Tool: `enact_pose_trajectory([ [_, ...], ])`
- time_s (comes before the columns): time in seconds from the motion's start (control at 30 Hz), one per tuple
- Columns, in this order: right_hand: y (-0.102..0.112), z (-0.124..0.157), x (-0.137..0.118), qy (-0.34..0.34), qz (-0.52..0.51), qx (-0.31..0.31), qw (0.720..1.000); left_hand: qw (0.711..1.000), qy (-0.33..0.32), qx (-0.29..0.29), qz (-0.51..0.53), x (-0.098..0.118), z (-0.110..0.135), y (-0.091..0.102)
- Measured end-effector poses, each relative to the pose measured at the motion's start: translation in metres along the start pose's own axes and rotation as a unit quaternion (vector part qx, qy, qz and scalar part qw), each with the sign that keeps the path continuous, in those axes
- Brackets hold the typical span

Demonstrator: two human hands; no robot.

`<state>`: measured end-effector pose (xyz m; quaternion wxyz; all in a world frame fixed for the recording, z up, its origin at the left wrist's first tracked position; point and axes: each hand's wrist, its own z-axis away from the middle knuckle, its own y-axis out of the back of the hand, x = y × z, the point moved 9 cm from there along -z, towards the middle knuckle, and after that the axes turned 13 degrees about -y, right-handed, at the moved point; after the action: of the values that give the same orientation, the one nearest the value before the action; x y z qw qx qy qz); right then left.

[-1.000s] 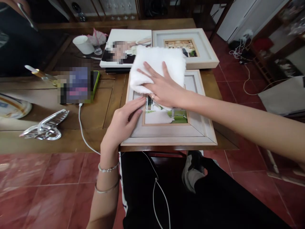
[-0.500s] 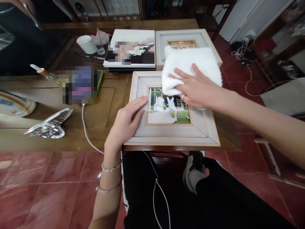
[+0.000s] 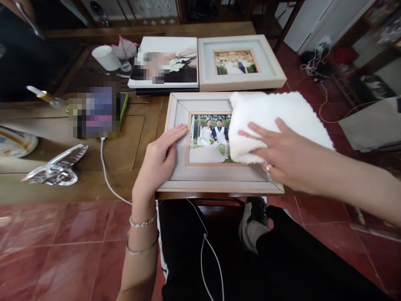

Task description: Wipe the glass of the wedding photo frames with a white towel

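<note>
A pale wooden picture frame (image 3: 200,177) with a wedding photo lies flat at the near edge of the wooden table (image 3: 138,138). My left hand (image 3: 158,161) rests on the frame's left side, fingers stretched out flat. My right hand (image 3: 282,152) presses a white fluffy cloth (image 3: 275,115) onto the frame's right half, fingers spread flat on top of the cloth. The cloth covers the right part of the photo and the frame's right edge.
Behind lie a second framed photo (image 3: 239,62) and a photo album (image 3: 164,62). To the left are a phone with a white cable (image 3: 95,110), a white cup (image 3: 105,57), a silver heart-shaped ornament (image 3: 56,169) and a plate (image 3: 14,142). Red floor tiles lie below.
My right hand has slid the cloth from the frame's upper left across to its right side, uncovering the photo. My left hand has stayed on the frame's left side.
</note>
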<state>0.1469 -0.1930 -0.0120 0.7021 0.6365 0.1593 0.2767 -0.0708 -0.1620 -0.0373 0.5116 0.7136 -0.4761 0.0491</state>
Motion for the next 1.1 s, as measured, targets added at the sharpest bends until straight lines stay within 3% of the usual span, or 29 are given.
enact_pose_trajectory([
  [0.13, 0.009, 0.037, -0.033, 0.024, 0.011, 0.061, 0.998, 1.000, 0.003, -0.001, 0.001, -0.001, 0.001, -0.001],
  [0.23, 0.010, 0.039, -0.036, 0.015, -0.010, 0.062, 0.998, 1.000, -0.002, -0.004, 0.004, 0.000, 0.001, 0.000],
  [0.37, 0.001, 0.006, -0.010, -0.035, -0.042, 0.017, 0.998, 1.000, -0.009, -0.015, 0.011, 0.000, 0.001, -0.001],
  [0.53, -0.004, -0.049, 0.043, -0.109, -0.053, 0.056, 0.991, 1.000, -0.012, -0.009, 0.021, -0.001, 0.001, -0.001],
  [0.7, -0.005, -0.076, 0.068, -0.131, -0.069, 0.082, 0.986, 1.000, 0.005, -0.001, 0.017, -0.003, 0.002, 0.000],
  [0.83, -0.004, -0.067, 0.047, -0.108, -0.025, 0.029, 0.993, 1.000, 0.017, 0.016, 0.014, -0.004, 0.002, 0.002],
  [0.97, -0.003, -0.031, 0.006, -0.060, 0.016, -0.029, 0.998, 0.999, 0.023, 0.022, 0.015, -0.004, 0.002, 0.001],
  [1.1, 0.013, 0.025, -0.042, 0.030, 0.013, 0.022, 0.999, 0.999, 0.018, 0.027, 0.019, -0.003, 0.002, 0.001],
])
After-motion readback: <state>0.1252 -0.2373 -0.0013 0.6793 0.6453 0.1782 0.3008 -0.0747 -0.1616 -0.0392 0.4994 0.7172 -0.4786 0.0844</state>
